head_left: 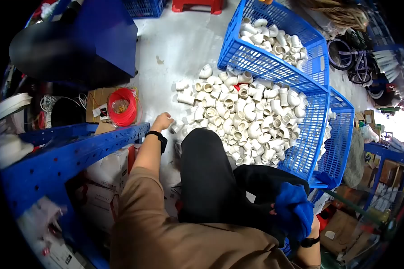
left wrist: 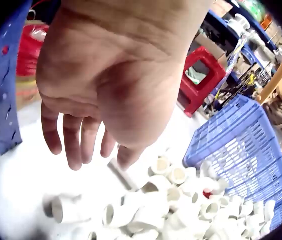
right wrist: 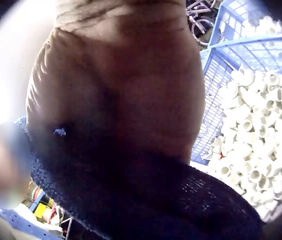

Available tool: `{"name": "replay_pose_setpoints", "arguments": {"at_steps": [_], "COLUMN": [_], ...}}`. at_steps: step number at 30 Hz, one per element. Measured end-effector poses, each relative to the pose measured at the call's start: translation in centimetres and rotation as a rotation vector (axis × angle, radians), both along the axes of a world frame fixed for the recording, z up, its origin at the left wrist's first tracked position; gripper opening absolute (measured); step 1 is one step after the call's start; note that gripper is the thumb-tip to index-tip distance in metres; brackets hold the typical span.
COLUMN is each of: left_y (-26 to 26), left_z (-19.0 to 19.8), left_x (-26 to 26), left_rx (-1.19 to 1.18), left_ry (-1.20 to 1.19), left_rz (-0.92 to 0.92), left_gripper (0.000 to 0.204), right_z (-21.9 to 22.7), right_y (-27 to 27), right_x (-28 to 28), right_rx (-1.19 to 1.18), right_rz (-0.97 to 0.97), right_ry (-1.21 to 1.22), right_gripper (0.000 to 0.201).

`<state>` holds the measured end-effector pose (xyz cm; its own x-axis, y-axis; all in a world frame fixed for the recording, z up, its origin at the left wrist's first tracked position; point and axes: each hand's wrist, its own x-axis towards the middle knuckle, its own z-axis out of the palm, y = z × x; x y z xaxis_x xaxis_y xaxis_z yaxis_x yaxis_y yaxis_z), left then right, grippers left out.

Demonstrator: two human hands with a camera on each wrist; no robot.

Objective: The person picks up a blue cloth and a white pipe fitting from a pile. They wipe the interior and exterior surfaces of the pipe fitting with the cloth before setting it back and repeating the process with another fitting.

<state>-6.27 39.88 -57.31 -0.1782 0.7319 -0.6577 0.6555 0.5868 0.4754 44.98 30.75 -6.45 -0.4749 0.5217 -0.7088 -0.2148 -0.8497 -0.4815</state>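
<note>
White plastic pipe elbows (head_left: 255,130): heaped on the pale grey floor (head_left: 155,74) at the centre of the head view, their mouths facing many ways; a few lie along the heap's left edge.
Left hand (left wrist: 108,85): left of centre in the head view, beside the heap's left edge; in the left wrist view its fingers hang down, loosely extended and slightly parted. A white fitting shows just below the thumb; whether they touch, I cannot tell.
Right hand (right wrist: 123,95): lower right of the head view, mostly covered; cannot tell whether its fingers are spread or pressed together.
Crumpled blue cloth (head_left: 294,208): over the right hand, above the person's black-trousered leg (head_left: 206,166).
Blue plastic lattice crates: one (head_left: 240,53) at upper right of the head view holds more elbows; the lattice wall of another (head_left: 318,134) stands at the heap's right.
Black wristbands: one on the left wrist (head_left: 163,140), one on the right (head_left: 309,242).
Left side of the head view: blue perforated metal shelf frame (head_left: 76,147), with a red coil of cable (head_left: 131,107) beyond it.
Top edge: red plastic stool (head_left: 197,6).
</note>
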Motion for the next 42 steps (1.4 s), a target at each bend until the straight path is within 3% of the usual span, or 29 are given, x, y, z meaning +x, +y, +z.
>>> {"name": "replay_pose_setpoints", "arguments": {"at_steps": [3, 5, 7, 8, 9, 11, 12, 14, 17, 18, 21, 23, 25, 26, 27, 29, 30, 31, 32, 33, 34, 35, 37, 39, 40, 41, 42], "left_y": [-3.6, -4.9, -6.0, -6.6, -7.1, -7.8, -7.0, -7.3, -6.6, -6.3, -7.1, -6.9, -6.3, -4.6, -3.7, -1.8, -1.0, -0.3, 0.1, 0.4, 0.7, 1.3, 1.4, 0.4, -0.3, -1.0, -1.9], "left_z": [-6.6, -7.1, -10.7, -12.1, -13.6, -15.8, -14.2, -15.8, -13.4, -12.3, -14.8, -14.1, -13.4, -7.4, -5.8, 1.1, 6.0, 11.6, 15.8, 18.3, 20.6, 23.5, 32.1, 37.7, 40.7, 42.6, 44.3], "left_x": [2.4, 4.3, 5.3, 6.0, 6.2, 6.2, 6.5, 6.6, 7.0, 6.9, 7.4, 7.8, 7.9, 6.8, 6.4, 5.7, 5.5, 5.6, 5.9, 6.1, 6.3, 6.6, 9.0, 12.6, 14.3, 16.7, 19.2], "left_rx": [-0.121, -0.101, -0.157, -0.118, -0.129, -0.173, -0.257, -0.260, -0.240, -0.246, -0.059, -0.071, 0.137, -0.046, -0.106, 0.003, 0.021, 0.516, 0.896, 0.912, 0.952, 1.002, 1.161, 1.224, 1.258, 1.246, 1.173], "left_ry": [-0.136, -0.062, -0.162, -0.225, -0.227, -0.355, -0.255, -0.173, -0.123, -0.113, -0.200, -0.133, -0.159, -0.595, -0.833, -1.028, -1.024, -0.353, 0.334, 0.343, 0.401, 0.460, 0.358, 0.024, -0.018, -0.097, -0.164], "left_rz": [0.073, 0.097, 0.413, 0.600, 0.594, 0.730, 0.745, 0.758, 0.721, 0.701, 0.792, 0.805, 0.920, 1.016, 1.179, 1.241, 1.222, 0.634, -0.012, -0.027, -0.046, -0.064, -0.163, -0.133, -0.243, -0.257, -0.278], "left_gripper": [0.063, 0.070, 0.074, 0.063, 0.063, 0.051, 0.044, 0.048, 0.052, 0.054, 0.058, 0.057, 0.052, 0.050, 0.045, 0.042, 0.042, 0.045, 0.049, 0.049, 0.055, 0.062, 0.064, 0.063, 0.058, 0.050, 0.048], "right_z": [-0.5, -1.5, -1.7, -1.8, -1.8, -1.7, -2.1, -2.6, -2.9, -3.0, -2.2, -1.7, -1.8, -2.2, -2.5, -3.3, -5.0, -5.6, -3.1, -5.3, -5.3, -3.0, -0.9, 1.6, 0.9, 0.9, 0.6], "right_y": [1.1, 1.7, 2.6, 3.1, 3.4, 3.4, 3.5, 3.3, 1.4, 1.7, 3.6, 4.3, 5.1, 5.8, 6.4, 5.5, 4.0, 3.0, 4.5, 4.8, 2.5, 2.2, 5.4, 5.8, 5.5, 5.0, 4.5], "right_x": [-1.7, -1.4, -2.0, -2.5, -3.0, -3.7, -3.5, -3.0, -2.0, -2.2, -3.0, -3.5, -3.0, -1.9, -1.2, -0.3, 1.4, 2.6, -1.4, 1.6, 4.1, 1.3, -3.9, -3.7, -3.3, -2.7, -1.8], "right_rx": [-0.051, 0.129, 0.095, 0.136, 0.178, 0.068, 0.149, 0.236, -0.359, -0.356, 0.079, 0.058, 0.045, 0.277, 0.515, 0.668, 0.491, 0.300, 0.355, 0.442, 0.538, 0.627, 1.570, 1.562, 1.464, 1.547, 1.669], "right_rz": [0.007, 0.303, 0.325, 0.417, 0.508, 0.451, 0.489, 0.526, -0.266, -0.267, 0.247, 0.229, 0.200, 0.489, 0.772, 0.787, 0.353, -0.071, -0.312, -0.051, 0.076, 0.195, 0.484, 0.430, 0.477, 0.487, 0.275], "right_ry": [-0.065, -0.138, -0.166, -0.213, -0.257, -0.325, -0.292, -0.250, -0.295, -0.292, -0.329, -0.363, -0.389, -0.392, -0.393, -0.423, -0.185, 0.057, 0.077, -0.107, -0.450, -0.800, -1.344, -0.984, -1.248, -1.285, -1.058], "right_gripper": [0.084, 0.065, 0.064, 0.065, 0.066, 0.067, 0.068, 0.068, 0.065, 0.065, 0.066, 0.065, 0.064, 0.064, 0.063, 0.068, 0.062, 0.057, 0.054, 0.043, 0.038, 0.036, 0.032, 0.023, 0.018, 0.014, 0.013]}}
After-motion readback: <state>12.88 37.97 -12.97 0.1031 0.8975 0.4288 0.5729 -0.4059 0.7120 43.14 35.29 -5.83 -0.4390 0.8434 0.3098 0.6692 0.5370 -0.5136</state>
